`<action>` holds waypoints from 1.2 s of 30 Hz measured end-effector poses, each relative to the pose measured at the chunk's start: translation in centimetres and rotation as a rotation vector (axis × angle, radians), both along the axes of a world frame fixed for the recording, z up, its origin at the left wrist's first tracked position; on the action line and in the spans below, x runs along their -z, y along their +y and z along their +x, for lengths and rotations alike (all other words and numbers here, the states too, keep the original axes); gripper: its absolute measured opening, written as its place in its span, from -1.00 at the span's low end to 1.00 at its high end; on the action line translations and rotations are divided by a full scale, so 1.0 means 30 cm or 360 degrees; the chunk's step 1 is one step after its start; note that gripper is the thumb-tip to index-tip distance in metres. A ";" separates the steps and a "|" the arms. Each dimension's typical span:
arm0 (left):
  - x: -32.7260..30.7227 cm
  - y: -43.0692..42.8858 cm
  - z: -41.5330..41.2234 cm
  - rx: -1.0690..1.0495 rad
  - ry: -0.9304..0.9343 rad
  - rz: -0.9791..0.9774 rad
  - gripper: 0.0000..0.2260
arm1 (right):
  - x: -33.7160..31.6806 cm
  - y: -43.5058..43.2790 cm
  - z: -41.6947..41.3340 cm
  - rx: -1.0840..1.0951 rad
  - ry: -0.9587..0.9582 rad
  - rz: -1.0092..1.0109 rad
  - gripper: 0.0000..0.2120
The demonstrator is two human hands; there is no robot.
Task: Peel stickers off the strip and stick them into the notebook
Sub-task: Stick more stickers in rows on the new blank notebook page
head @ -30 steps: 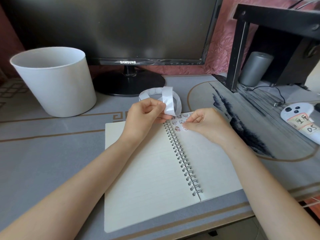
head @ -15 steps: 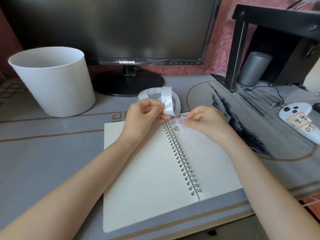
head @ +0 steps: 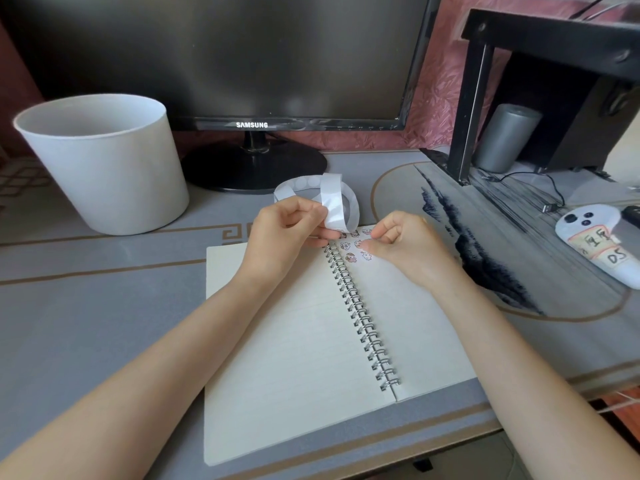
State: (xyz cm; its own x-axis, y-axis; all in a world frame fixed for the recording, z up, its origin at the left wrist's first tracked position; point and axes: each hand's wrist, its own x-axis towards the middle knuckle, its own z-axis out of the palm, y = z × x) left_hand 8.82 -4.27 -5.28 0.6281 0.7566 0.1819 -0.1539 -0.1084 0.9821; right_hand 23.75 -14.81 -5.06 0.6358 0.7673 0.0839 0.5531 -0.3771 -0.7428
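Note:
An open spiral notebook (head: pixel 294 341) lies on the desk in front of me. Several small cartoon stickers (head: pixel 351 258) sit at the top left of its right page. My left hand (head: pixel 287 233) pinches a curling white sticker strip (head: pixel 332 202) just above the notebook's top edge. My right hand (head: pixel 401 244) rests on the right page beside the stickers, fingers curled, with its fingertips down on the paper at a sticker (head: pixel 366 255). Whether it pinches anything is hidden.
A white bucket (head: pixel 104 164) stands at the back left. A monitor on a round black base (head: pixel 254 164) is behind the notebook. A black shelf frame (head: pixel 467 109) and grey cylinder (head: pixel 502 136) are at the right, a white controller (head: pixel 595 244) by the right edge.
My right hand has shifted slightly back and right on the page, uncovering more stickers. My left hand keeps its hold on the strip in about the same place.

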 end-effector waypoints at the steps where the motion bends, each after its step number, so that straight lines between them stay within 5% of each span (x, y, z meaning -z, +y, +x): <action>1: 0.000 0.000 0.000 0.0003 -0.0003 -0.0004 -0.89 | -0.002 -0.002 0.002 0.0001 0.0001 -0.0002 -0.84; 12: 0.001 0.000 -0.002 0.0011 -0.0016 0.0000 -0.89 | -0.023 -0.029 0.021 -0.0162 0.0222 -0.0060 -0.78; 24: -0.001 0.000 -0.003 0.0018 -0.0030 -0.0024 -0.89 | -0.056 -0.018 -0.047 -0.0287 -0.0017 0.0576 -0.90; 36: -0.012 -0.008 -0.011 0.0010 -0.0001 0.0136 -0.88 | -0.040 -0.009 -0.079 -0.0345 -0.0302 0.0564 -0.91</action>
